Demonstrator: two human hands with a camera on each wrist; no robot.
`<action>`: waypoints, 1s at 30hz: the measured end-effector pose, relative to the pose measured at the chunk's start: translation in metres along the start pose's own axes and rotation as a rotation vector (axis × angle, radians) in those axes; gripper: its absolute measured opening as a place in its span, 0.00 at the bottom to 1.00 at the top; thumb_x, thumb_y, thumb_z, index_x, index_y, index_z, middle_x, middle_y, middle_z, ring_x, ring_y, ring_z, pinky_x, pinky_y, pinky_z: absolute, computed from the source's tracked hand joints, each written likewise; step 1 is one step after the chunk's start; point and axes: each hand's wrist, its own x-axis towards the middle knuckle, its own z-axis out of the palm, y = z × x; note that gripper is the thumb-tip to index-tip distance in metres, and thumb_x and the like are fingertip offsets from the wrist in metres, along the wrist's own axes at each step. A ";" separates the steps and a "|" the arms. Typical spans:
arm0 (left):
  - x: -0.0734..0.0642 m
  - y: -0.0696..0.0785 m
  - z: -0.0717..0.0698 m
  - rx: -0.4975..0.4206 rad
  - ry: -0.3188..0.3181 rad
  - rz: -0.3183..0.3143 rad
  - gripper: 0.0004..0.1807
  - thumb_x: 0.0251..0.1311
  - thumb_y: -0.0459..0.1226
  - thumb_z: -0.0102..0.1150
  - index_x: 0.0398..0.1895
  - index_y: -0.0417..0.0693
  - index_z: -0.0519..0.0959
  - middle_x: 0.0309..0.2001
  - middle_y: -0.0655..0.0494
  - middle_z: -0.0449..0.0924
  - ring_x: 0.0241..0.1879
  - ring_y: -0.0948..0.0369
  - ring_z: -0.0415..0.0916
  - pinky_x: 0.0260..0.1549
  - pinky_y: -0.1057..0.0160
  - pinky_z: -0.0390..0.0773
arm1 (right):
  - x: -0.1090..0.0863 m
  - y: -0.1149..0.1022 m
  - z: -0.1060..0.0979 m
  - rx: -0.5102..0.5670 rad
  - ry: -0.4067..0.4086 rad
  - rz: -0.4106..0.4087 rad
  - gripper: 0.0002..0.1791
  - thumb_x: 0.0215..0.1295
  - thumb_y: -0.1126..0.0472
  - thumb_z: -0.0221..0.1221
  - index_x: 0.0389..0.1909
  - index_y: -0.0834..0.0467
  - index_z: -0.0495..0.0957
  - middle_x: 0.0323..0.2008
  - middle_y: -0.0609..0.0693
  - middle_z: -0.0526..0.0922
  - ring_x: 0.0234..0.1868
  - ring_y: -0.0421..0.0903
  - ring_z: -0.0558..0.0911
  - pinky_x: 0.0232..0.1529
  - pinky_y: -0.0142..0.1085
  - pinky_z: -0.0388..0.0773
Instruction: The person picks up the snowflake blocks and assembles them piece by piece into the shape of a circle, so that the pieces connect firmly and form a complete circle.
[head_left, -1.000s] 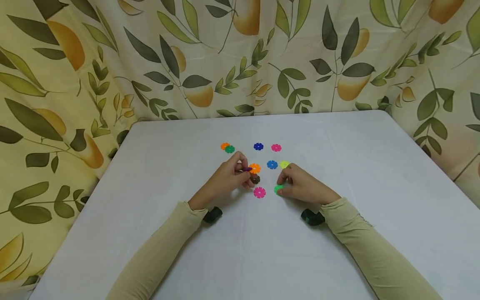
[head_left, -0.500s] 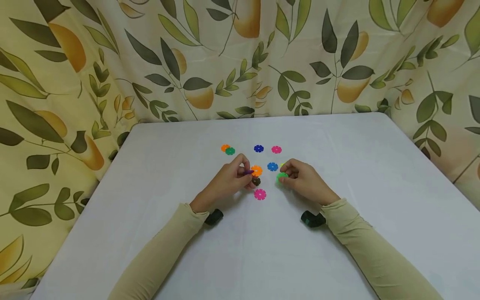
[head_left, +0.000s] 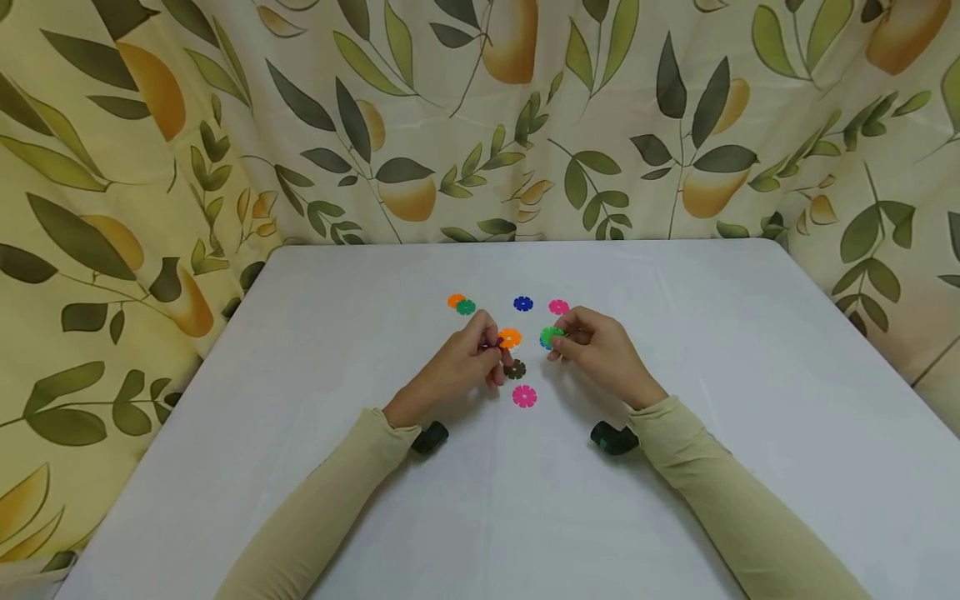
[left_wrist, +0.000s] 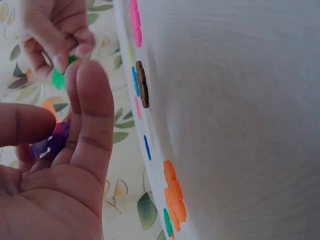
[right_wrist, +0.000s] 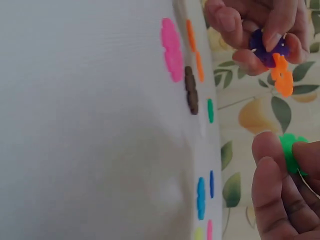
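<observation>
My left hand (head_left: 461,358) pinches a purple flower-shaped disc (right_wrist: 265,50) between thumb and fingers. An orange notched disc (right_wrist: 283,75) is joined to the purple one at its edge. In my right hand (head_left: 603,350), thumb and fingers pinch a bright green disc (head_left: 552,337), held above the table. The green and orange discs face each other across a small gap. A light blue disc (right_wrist: 201,198) on the table is mostly hidden behind the green one in the head view. A brown disc (head_left: 516,369) lies just by the left fingertips, and a pink disc (head_left: 524,396) nearer me.
Farther back on the white table (head_left: 360,292) lie an orange disc (head_left: 456,300) touching a dark green one (head_left: 466,307), a dark blue disc (head_left: 523,303) and another pink disc (head_left: 558,307). A yellow disc (right_wrist: 198,233) shows in the right wrist view. A patterned curtain (head_left: 480,117) surrounds the table.
The right hand has lifted the green disc off the table and brought it up and leftward, closer to the left hand. The left hand stays nearly in place with the joined purple and orange discs.
</observation>
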 end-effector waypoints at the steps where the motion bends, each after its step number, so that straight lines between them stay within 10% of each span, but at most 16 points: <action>1: 0.000 -0.001 0.000 -0.005 0.005 0.002 0.06 0.78 0.25 0.44 0.45 0.41 0.61 0.43 0.34 0.84 0.29 0.51 0.83 0.36 0.61 0.86 | 0.002 -0.001 0.001 0.004 0.006 0.000 0.05 0.72 0.75 0.63 0.45 0.71 0.78 0.40 0.69 0.86 0.36 0.61 0.89 0.40 0.33 0.86; 8: -0.001 -0.002 -0.002 0.024 0.031 -0.012 0.14 0.81 0.28 0.50 0.62 0.40 0.62 0.48 0.38 0.87 0.30 0.51 0.84 0.38 0.61 0.87 | 0.007 -0.005 0.003 0.032 0.020 0.013 0.06 0.73 0.73 0.63 0.45 0.72 0.79 0.41 0.71 0.85 0.38 0.66 0.88 0.39 0.32 0.85; 30: 0.000 0.004 0.003 0.135 0.097 0.059 0.08 0.76 0.27 0.56 0.53 0.38 0.71 0.41 0.39 0.89 0.30 0.52 0.84 0.35 0.62 0.85 | 0.003 -0.011 0.008 0.112 -0.060 0.009 0.05 0.72 0.74 0.64 0.44 0.72 0.80 0.40 0.66 0.87 0.42 0.68 0.88 0.43 0.35 0.86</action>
